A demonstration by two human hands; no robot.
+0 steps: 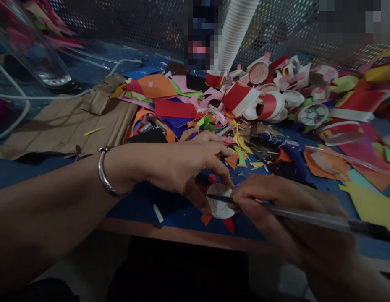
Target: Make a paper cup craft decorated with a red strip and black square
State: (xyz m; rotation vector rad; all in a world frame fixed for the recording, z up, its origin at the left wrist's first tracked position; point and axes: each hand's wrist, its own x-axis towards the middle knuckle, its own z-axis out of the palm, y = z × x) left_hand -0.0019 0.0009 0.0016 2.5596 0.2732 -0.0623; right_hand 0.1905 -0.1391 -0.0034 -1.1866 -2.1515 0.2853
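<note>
My right hand [276,205] grips a pen [311,214] with a clear barrel and black ends. Its dark tip touches a small round white paper piece [220,209], where thin drawn lines show. The thumb and index finger of my left hand [195,167] hold that round piece at its edges near the table's front, the other fingers spread behind it. A silver bangle [104,174] circles my left wrist. Red scraps [229,225] stick out around the white piece; whether they are attached, I cannot tell.
Coloured paper sheets [176,108] and cuttings lie behind my hands. A blue glue gun [295,157] and scissors [264,154] are at right centre. Cut paper cups [270,105] pile up behind. Flattened cardboard [65,121] and a clear glass [53,71] stand left.
</note>
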